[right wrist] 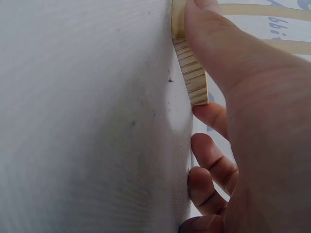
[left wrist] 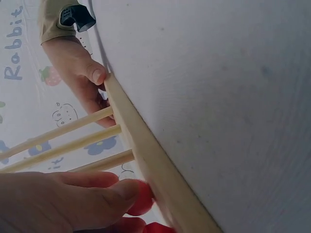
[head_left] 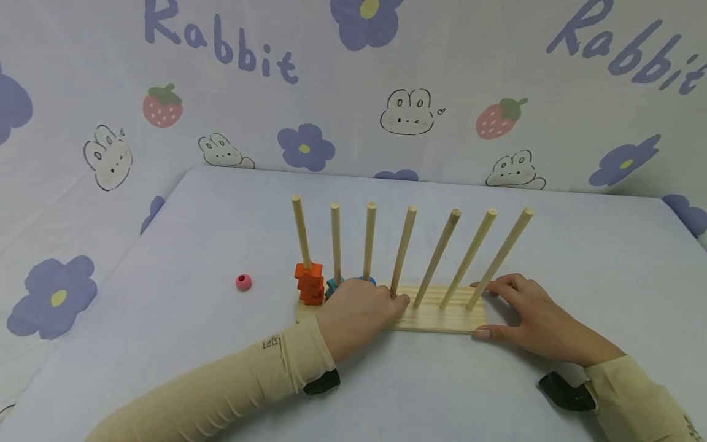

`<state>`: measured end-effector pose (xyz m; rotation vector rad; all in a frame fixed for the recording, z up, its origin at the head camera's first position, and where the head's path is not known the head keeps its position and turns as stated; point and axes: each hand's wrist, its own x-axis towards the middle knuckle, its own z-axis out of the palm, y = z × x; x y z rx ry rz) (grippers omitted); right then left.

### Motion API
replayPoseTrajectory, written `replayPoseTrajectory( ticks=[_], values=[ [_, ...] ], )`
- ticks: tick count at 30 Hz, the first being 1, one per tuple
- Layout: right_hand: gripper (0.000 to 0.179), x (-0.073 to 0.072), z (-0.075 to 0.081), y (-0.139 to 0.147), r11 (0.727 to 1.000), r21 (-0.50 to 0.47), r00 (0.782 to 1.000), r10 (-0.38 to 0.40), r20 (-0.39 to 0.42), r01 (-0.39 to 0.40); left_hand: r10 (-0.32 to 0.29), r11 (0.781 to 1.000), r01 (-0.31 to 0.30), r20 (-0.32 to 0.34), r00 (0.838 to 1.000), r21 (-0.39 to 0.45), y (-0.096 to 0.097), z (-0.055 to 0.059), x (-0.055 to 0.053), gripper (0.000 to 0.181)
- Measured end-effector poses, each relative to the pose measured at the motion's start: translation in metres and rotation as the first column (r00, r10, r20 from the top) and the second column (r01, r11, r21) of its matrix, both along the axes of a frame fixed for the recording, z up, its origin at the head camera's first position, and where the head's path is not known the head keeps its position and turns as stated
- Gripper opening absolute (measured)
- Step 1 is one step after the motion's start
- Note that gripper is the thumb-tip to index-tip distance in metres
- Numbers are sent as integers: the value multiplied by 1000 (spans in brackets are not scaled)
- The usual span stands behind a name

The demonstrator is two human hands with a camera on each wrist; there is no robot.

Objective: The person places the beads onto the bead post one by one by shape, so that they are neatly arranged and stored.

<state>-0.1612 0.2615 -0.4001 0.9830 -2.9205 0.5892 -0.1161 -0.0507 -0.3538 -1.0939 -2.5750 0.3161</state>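
Note:
A wooden peg stand (head_left: pixel 436 320) with a flat base and several upright pegs lies on the table. My left hand (head_left: pixel 361 316) is low over the base by a middle peg, its thumb and fingers pinching a round red bead (left wrist: pixel 142 200); in the head view the hand hides this bead. A second red piece (left wrist: pixel 158 228) shows just below it in the left wrist view. My right hand (head_left: pixel 533 322) holds the right end of the base, thumb at the front corner and fingers at the back one. The base's end grain (right wrist: pixel 192 73) shows between them.
Orange star-like beads (head_left: pixel 310 285) are stacked on the leftmost peg. Teal (head_left: pixel 332 287) and blue (head_left: pixel 369 280) pieces sit around the following pegs, partly behind my left hand. A pink bead (head_left: pixel 243 282) lies on the white table (head_left: pixel 221 344) left of the stand.

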Motion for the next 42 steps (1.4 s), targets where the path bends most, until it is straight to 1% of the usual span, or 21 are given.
replayPoseTrajectory(
  ticks=[4,5,8,10,12,14,15,17,18,21,22,24,26,28,31,32,33,35,36,39,42],
  values=[
    [63,0,0,0,1000,0,1000,-6,9,6,3,1000,-3,-13,1000,24,-2,6,4,23],
    [63,0,0,0,1000,0,1000,-6,8,6,0,999,1,-14,1000,37,-4,9,7,23],
    [63,0,0,0,1000,1,1000,-7,13,7,-31,992,34,-27,999,118,-10,24,15,26],
    [62,0,0,0,1000,-4,1000,-8,11,8,-66,978,72,-41,997,197,-17,35,21,28],
    [62,0,0,0,1000,-7,1000,-6,5,6,-87,956,103,-71,994,274,-25,46,26,29],
    [62,0,0,-1,1000,-8,1000,-4,-2,4,-80,936,110,-103,992,333,-37,57,31,28],
    [62,0,0,-1,1000,-7,1000,-4,-3,4,-65,926,105,-122,990,361,-43,63,34,26],
    [62,0,0,-2,1000,-2,1000,-1,-1,1,-12,905,75,-152,988,418,-57,72,40,25],
    [62,0,0,-2,1000,1,1000,0,1,0,18,890,61,-168,986,452,-65,77,43,24],
    [63,0,0,-3,1000,3,1000,2,4,-2,145,847,-19,-197,970,530,-88,85,50,21],
    [63,0,0,-2,1000,2,1000,4,2,-4,190,835,-59,-186,964,548,-96,86,51,20],
    [63,0,0,-2,1000,0,1000,5,-9,-5,276,814,-154,-141,951,561,-112,84,51,23],
    [63,1,0,-2,1000,0,1000,2,-14,-2,351,801,-270,-53,935,535,-127,78,50,31],
    [63,1,0,-1,1000,2,1000,-4,-10,4,397,790,-367,46,917,491,-139,70,46,37],
    [63,2,-1,1,1000,6,1000,-13,2,13,440,778,-479,193,877,406,-151,59,38,42],
    [63,2,-1,1,1000,6,1000,-14,6,14,445,778,-499,227,866,381,-155,56,35,42],
    [63,2,-1,1,1000,5,1000,-14,5,14,454,774,-523,264,851,356,-158,54,31,41],
    [62,2,-1,1,1000,1,1000,-10,2,10,469,771,-557,315,825,310,-164,49,24,39],
    [61,2,-2,1,1000,-3,1000,-6,-2,6,473,773,-564,328,818,291,-167,45,20,38],
    [60,2,-2,1,1000,-6,1000,2,-7,-2,474,782,-573,361,803,247,-175,36,13,31],
    [61,2,-1,1,1000,-3,1000,2,-9,-2,462,800,-561,379,802,211,-179,28,9,26]
  ],
)
